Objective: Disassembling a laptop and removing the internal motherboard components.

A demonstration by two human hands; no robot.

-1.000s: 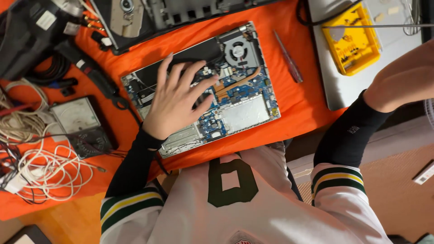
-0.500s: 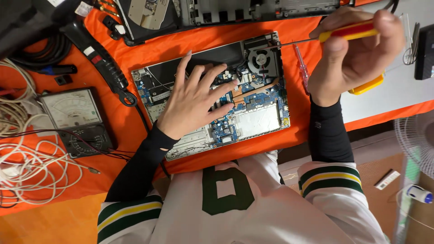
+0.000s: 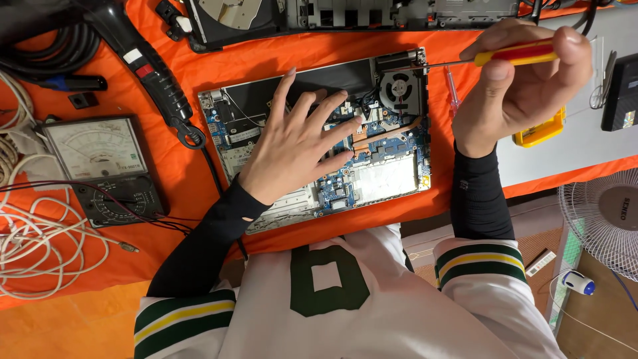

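Since half a second ago the right hand (image 3: 525, 80) has been bringing the red-and-yellow-handled screwdriver (image 3: 465, 61) lower and further in over the opened silver laptop with its exposed blue circuit board (image 3: 372, 166), so the thin metal shaft is now reaching the far right corner of the machine, just above the round black cooling fan (image 3: 399, 88). A second ago that hand was empty and off to the right, near the yellow plastic parts tray (image 3: 541, 129). The left hand (image 3: 296, 143) is staying where it was, lying flat and unclenched with fingers spread on the circuit board, pressing the laptop down on the orange cloth-covered table (image 3: 199, 73).

The right hand is gripping the screwdriver handle, thumb beneath and fingers curled over it. The tool's long axis is running nearly level across the view, tilted slightly, with the handle to the right inside the fist and the tip pointing left toward the laptop's hinge corner. Whether the tip is touching a screw cannot be told.

To the left of the laptop an analogue multimeter with a pale dial face (image 3: 100, 163) is lying beside a loose coil of white cable (image 3: 40, 246), and a black-handled tool with a red switch (image 3: 149, 73) is lying diagonally just beyond it. A second dismantled dark laptop chassis (image 3: 332, 13) is sitting along the far edge
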